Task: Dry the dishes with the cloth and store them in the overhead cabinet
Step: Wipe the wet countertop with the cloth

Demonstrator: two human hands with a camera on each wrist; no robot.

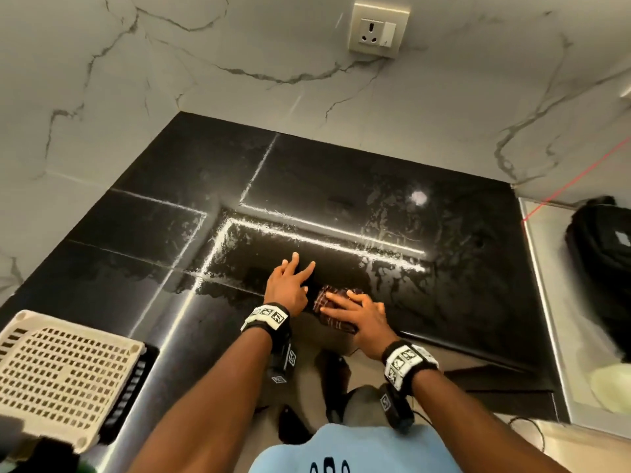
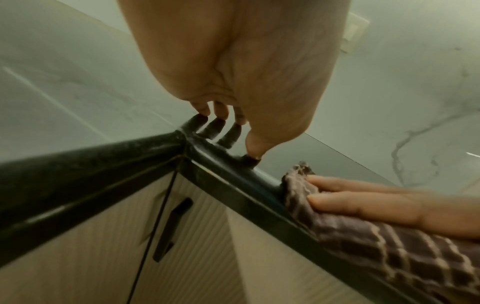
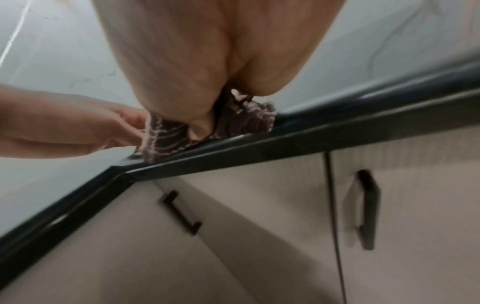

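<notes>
While no writing legible, right hand (image 1: 363, 315) fingers flat on checked cloth (image 1: 328, 302); left hand (image 1: 286, 285) fingers spread on countertop (image 1: 444, 285).

Glossy black stone countertop (image 1: 341, 186), L-shaped corner, pretty streaky with water smears and light reflections. Sitting right at the front edge is a folded brown checked cloth (image 1: 329, 302), with the right hand (image 1: 362, 319) pressed flat on it and the left hand (image 1: 286, 285) fingertips touching the counter just beside. A beige perforated basket (image 1: 65, 373) sits on the left run.
</notes>
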